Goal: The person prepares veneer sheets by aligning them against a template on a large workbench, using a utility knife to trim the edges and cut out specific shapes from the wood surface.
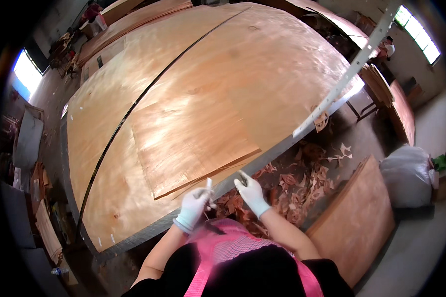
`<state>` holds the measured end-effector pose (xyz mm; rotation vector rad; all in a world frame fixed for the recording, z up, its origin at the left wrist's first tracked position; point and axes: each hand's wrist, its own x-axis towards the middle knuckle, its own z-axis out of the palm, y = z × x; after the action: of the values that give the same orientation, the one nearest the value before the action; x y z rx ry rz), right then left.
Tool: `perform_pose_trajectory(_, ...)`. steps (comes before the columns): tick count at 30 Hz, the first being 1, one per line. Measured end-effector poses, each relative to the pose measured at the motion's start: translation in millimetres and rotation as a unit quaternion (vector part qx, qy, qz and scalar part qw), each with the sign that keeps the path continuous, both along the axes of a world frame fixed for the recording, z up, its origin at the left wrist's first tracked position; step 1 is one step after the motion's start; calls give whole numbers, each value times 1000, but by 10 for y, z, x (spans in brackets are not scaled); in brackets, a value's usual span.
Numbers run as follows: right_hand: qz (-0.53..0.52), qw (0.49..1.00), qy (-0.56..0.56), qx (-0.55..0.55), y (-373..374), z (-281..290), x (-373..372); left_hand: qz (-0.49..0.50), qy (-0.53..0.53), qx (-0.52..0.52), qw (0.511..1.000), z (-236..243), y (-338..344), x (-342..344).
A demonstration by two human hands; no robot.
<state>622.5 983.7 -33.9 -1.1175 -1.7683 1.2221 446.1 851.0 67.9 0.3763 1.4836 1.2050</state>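
My left hand point(194, 204), in a white glove, is closed just in front of the table's near edge. A short white strip point(209, 183) sticks up from its fingers. To its right, my gloved right hand point(252, 194) is raised with fingers and thumb drawn together. Something small and dark point(243, 180) shows at its fingertips, too small to name. Beyond both hands, a smaller rectangular wood veneer sheet point(193, 143) lies on a very large veneer sheet point(282, 59). My hands are apart from each other.
A long thin black strip point(134, 105) crosses the large sheet. A white perforated bar point(342, 81) slants over its right side. Torn veneer scraps point(292, 193) litter the floor. A leaning board stack point(357, 213) and filled plastic bag point(406, 175) stand right. Other people point(387, 48) are far off.
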Motion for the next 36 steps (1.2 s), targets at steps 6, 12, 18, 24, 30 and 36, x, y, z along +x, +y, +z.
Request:
perform_pose_trajectory(6, 115, 939, -316, 74, 257, 370, -349, 48, 404, 31, 913, -423, -24, -602)
perform_pose_trajectory(12, 158, 914, -372, 22, 264, 442, -412, -123, 639, -78, 755, -628, -63, -819)
perform_pose_trajectory(18, 560, 705, -428, 79, -55, 426, -193, -145, 649, -88, 742, -857, -157, -971)
perform_pose_trajectory(24, 335, 825, -454, -6, -59, 96, 323, -98, 614, -37, 782, -470, -16, -831)
perform_pose_trajectory(30, 137, 914, -367, -104, 16, 106, 514, -61, 632, 61, 770, -284, 324, -540)
perform_pose_trajectory(36, 51, 958, -282, -28, 185, -281, 991, -63, 590, 157, 789, 46, 673, -152)
